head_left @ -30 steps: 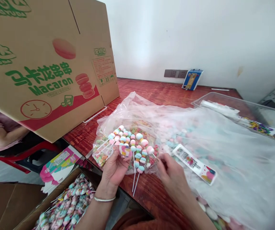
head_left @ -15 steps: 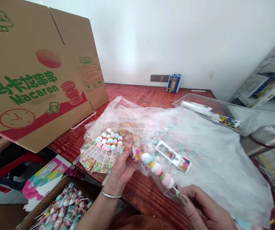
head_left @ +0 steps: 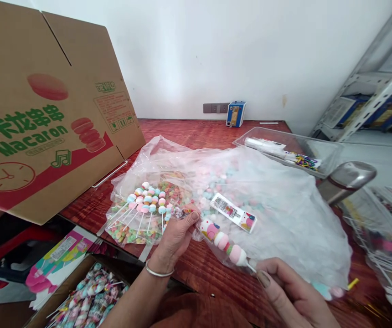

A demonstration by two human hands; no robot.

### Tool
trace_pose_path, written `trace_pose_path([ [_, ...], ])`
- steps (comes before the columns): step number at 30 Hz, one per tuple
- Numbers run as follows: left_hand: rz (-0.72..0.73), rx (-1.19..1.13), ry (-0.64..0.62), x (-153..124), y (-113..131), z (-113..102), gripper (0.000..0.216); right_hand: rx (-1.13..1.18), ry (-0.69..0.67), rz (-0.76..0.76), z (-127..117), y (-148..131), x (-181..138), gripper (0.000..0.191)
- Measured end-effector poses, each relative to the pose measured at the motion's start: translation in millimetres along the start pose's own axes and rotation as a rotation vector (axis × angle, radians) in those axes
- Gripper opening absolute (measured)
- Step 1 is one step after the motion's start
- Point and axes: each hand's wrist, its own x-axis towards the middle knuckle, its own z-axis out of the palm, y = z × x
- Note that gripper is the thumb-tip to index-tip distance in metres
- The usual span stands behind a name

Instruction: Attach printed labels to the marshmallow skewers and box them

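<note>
My right hand [head_left: 285, 289] pinches the white stick of a marshmallow skewer [head_left: 237, 255], which slants up and left from my fingertips. Clear plastic with a colourful print, a wrapper [head_left: 209, 228], covers the skewer's far end. My left hand [head_left: 177, 232] is closed on the wrapper's other end. Beyond the skewer lies a flat printed wrapper stack [head_left: 233, 212] on a large clear plastic bag [head_left: 278, 214] holding marshmallows. Left of my left hand, several bare marshmallow skewers [head_left: 144, 200] rest on a bag of coloured candy rings [head_left: 122, 232].
An open carton [head_left: 33, 314] of wrapped skewers stands low at the left, below a large Macaron box [head_left: 79, 150]. At the right are a clear tray [head_left: 329, 166] with ties and a steel cup [head_left: 348, 177]. A blue device [head_left: 236, 114] stands by the wall.
The skewer's far marshmallows are now behind the wrapper's print, where they were uncovered before. My hands have come closer together along the skewer. The view has turned slightly right.
</note>
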Motion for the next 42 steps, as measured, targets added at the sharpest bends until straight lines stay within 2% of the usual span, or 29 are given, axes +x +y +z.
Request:
trace_pose_path([
  [5,-0.052,-0.046,-0.058,-2.1,-7.7,7.6,0.024,0.212,0.043,0.108,15.9,8.8,-8.4,0.033],
  [10,-0.131,-0.059,-0.079,-2.6,-13.7,12.5,0.025,0.071,0.155,0.064,15.1,12.0,-15.3,0.033],
  [12,-0.152,-0.062,-0.077,-2.1,-16.3,12.8,0.025,0.092,0.138,0.085,16.9,13.7,-16.9,0.036],
  [16,-0.194,-0.115,-0.085,-2.6,-20.5,13.9,0.021,0.456,-0.029,0.322,29.2,18.3,-19.5,0.046],
  [19,-0.293,-0.168,-0.075,-5.4,-21.1,19.1,0.019,0.681,-0.043,0.421,37.9,19.4,-21.2,0.046],
  [22,-0.369,-0.182,-0.001,-8.4,-20.4,27.0,0.019,0.582,0.003,0.328,39.9,19.7,-22.5,0.044],
  [26,-0.423,-0.145,0.050,-9.9,-20.4,34.7,0.021,0.083,0.164,-0.001,36.6,22.7,-22.8,0.031],
  [30,-0.416,-0.125,0.021,-10.1,-22.5,37.0,0.020,-0.215,0.294,-0.270,35.9,26.2,-21.8,0.016],
  [33,-0.411,-0.120,-0.030,-10.8,-24.2,37.7,0.020,-0.270,0.350,-0.341,36.2,26.4,-22.2,0.012],
  [36,-0.414,-0.139,-0.067,-12.0,-25.0,38.1,0.020,-0.144,0.251,-0.162,35.9,26.6,-24.1,0.022],
  [40,-0.412,-0.186,-0.125,-13.2,-27.0,36.6,0.026,0.292,0.029,0.186,38.0,31.5,-26.0,0.038],
  [42,-0.421,-0.197,-0.166,-13.8,-29.2,36.0,0.026,0.408,-0.015,0.266,40.2,33.5,-25.9,0.041],
])
